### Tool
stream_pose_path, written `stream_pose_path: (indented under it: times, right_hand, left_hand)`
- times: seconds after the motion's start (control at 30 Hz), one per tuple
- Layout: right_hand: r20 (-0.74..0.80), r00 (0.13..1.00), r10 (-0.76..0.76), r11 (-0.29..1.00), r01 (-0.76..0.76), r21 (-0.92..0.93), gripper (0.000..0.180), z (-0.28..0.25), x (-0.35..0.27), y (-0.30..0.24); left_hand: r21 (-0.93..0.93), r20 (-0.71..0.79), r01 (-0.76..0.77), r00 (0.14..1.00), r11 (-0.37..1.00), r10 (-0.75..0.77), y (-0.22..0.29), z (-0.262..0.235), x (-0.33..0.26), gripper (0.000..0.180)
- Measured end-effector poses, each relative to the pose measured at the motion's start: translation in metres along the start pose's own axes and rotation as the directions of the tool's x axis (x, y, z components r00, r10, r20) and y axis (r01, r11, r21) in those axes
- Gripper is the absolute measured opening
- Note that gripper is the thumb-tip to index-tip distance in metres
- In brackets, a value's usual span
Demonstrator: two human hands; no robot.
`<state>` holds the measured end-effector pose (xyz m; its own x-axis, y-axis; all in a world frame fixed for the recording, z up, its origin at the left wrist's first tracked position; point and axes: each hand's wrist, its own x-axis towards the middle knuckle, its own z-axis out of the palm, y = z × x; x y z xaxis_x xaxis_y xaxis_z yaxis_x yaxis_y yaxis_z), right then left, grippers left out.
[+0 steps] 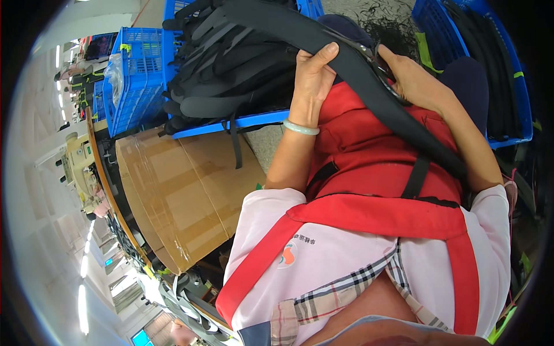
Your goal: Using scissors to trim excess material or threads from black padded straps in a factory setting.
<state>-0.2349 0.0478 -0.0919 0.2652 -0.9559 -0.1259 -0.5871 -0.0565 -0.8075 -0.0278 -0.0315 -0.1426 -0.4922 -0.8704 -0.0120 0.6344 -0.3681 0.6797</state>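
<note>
A long black padded strap runs from the top of the view, across my red apron, to its right side. My left hand pinches the strap's left edge, thumb on top and fingers mostly beneath it. At the strap's other edge, my right hand is curled around a shiny metal tool, apparently a pair of scissors. Its blade end lies along the strap, pointing up and left; the strap and fingers hide part of it.
Many similar black straps are heaped in a blue crate ahead and left. Another blue crate with dark strips stands at the right. A cardboard sheet lies left of me. Black scraps litter the floor ahead. Sewing machines stand far left.
</note>
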Motion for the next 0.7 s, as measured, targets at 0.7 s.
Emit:
stream_pose_path:
  times: [0.7]
  right_hand:
    - [-0.041,0.986,-0.160,0.972,0.164,0.167,0.032,0.005,0.002,0.018]
  left_hand:
    - [-0.048,0.036,-0.002,0.999,0.999,0.003,-0.001,0.004,0.000,0.013]
